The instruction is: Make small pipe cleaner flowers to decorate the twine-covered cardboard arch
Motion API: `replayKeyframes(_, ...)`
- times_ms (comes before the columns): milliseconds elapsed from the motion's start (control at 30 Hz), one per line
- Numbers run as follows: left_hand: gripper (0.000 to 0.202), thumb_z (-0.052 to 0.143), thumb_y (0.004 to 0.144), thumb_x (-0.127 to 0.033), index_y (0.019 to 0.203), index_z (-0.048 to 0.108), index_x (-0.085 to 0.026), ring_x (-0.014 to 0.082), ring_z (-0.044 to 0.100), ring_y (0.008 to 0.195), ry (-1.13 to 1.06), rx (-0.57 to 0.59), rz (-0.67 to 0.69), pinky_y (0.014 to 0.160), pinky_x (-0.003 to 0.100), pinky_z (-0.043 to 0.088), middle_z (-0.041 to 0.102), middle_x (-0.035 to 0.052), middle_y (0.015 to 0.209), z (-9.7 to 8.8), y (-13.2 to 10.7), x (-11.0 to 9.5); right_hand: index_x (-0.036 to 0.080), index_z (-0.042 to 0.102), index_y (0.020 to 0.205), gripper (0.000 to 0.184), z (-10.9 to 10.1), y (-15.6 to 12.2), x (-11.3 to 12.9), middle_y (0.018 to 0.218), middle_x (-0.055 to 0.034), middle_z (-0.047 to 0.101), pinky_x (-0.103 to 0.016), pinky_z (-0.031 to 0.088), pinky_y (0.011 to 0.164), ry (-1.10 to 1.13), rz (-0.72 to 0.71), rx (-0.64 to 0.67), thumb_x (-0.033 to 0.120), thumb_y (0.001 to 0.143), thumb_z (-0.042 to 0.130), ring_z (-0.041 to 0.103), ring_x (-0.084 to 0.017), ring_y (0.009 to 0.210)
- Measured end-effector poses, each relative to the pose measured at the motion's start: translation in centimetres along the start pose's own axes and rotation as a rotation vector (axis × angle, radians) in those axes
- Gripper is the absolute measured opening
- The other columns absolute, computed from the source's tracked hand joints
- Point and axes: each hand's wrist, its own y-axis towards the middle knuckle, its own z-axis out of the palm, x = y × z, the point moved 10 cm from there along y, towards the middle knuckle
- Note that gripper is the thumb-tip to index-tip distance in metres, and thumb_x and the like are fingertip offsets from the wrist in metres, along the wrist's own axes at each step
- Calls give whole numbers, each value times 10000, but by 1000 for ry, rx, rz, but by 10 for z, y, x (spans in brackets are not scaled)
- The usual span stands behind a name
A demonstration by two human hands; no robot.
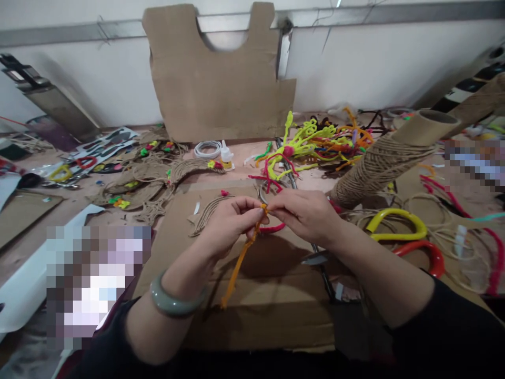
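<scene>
Over the cardboard sheet (244, 310), both hands meet at an orange pipe cleaner (236, 268). My left hand (231, 223) pinches it near the upper end between thumb and forefinger. My right hand (305, 213) is closed at that same end, its fingertips touching the left ones. The strand's lower part hangs down toward me. Just behind the fingers lie red pipe cleaner pieces (272, 228). A crescent of coiled twine (207, 216) rests on the cardboard by my left hand, with a small red piece (224, 193) beside it. The fingers partly hide the orange end.
Twine-wrapped tube (379, 163) leans at right, near scissors with yellow (398, 223) and red (432, 258) handles. Yellow-green looped stems (303, 142) lie behind. A small glue bottle (226, 157) stands by a white coil (207, 150). Twine shapes (145, 179) spread at left.
</scene>
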Motion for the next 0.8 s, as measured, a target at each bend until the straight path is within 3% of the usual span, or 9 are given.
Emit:
replayKeyframes(67, 87, 604, 688, -238, 691, 603, -152, 34, 435, 386, 88, -30, 50, 390, 169, 342, 619, -16, 595, -1, -1, -3, 168, 604, 769, 161, 2, 0, -2, 697, -26, 638, -233, 383, 587, -18, 56, 4, 181, 833, 457, 552, -117, 629)
replayKeyframes(133, 59, 593, 687, -212, 699, 610, -158, 49, 458, 429, 244, -118, 172, 427, 180, 362, 612, -19, 596, -5, -5, -14, 165, 581, 733, 121, 6, -1, -15, 643, -11, 601, -232, 361, 544, 50, 227, 20, 177, 786, 474, 519, -111, 577)
replayKeyframes(233, 37, 597, 667, -170, 689, 627, -168, 68, 479, 498, 475, -270, 381, 499, 197, 382, 595, -25, 583, -9, -15, -34, 169, 532, 686, 99, 23, -10, -40, 569, 19, 528, -221, 347, 489, 360, 542, 72, 204, 755, 471, 474, -99, 517)
replayKeyframes(300, 35, 593, 675, -184, 684, 623, -167, 71, 470, 479, 449, -280, 367, 485, 204, 376, 570, -29, 549, -11, -14, -32, 171, 521, 693, 128, 36, -15, -47, 546, 32, 490, -221, 352, 470, 582, 654, 99, 260, 769, 469, 457, -94, 493)
replayKeyframes(400, 75, 598, 690, -234, 683, 597, -160, 74, 478, 444, 166, -231, 233, 460, 207, 389, 549, -35, 517, -14, -6, -17, 165, 552, 758, 180, 43, -16, -51, 571, 38, 486, -220, 366, 470, 712, 693, 87, 343, 766, 525, 454, -87, 499)
replayKeyframes(500, 92, 646, 659, -231, 679, 601, -152, 66, 497, 493, -42, -235, 216, 511, 198, 414, 568, -33, 555, -18, -4, -15, 157, 570, 793, 200, 48, -18, -53, 586, 43, 486, -207, 356, 451, 755, 738, 110, 348, 734, 571, 433, -70, 481)
replayKeyframes(800, 95, 673, 642, -219, 676, 614, -153, 58, 444, 512, -92, -253, 151, 523, 201, 374, 556, -39, 579, -18, -5, -11, 158, 518, 718, 110, 51, -18, -44, 569, 50, 482, -182, 345, 424, 858, 772, 143, 265, 718, 544, 423, -46, 438)
